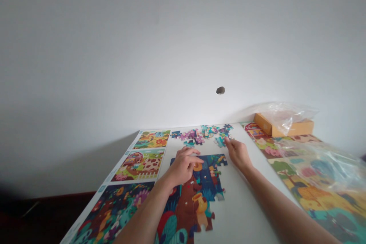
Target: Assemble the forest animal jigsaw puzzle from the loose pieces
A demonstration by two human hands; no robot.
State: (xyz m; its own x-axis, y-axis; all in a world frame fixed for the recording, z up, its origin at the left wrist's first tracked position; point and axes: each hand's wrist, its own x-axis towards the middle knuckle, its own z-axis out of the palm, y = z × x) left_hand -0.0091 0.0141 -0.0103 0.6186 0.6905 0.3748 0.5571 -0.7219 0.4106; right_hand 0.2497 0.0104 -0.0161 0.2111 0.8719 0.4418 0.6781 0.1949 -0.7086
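A partly joined jigsaw puzzle (207, 190) lies on the white table, showing a brown bear, a yellow jar and dark blue trees. My left hand (184, 166) rests over its upper left part, fingers apart and holding nothing visible. Just past the puzzle's upper right corner is my right hand (238, 154), fingers curled under and thumb tip beside a teal puzzle piece (219, 142). Whatever its fingers may hold is hidden. Several loose puzzle pieces (197, 136), pink, teal and dark blue, lie scattered beyond both hands.
Left of the puzzle, a printed sheet (147, 164) shows farm, animal and forest pictures. On the right are an orange box (294, 127), clear plastic bags (328, 160) and another assembled picture (309, 183). A wall (183, 53) with a small hole stands behind the table.
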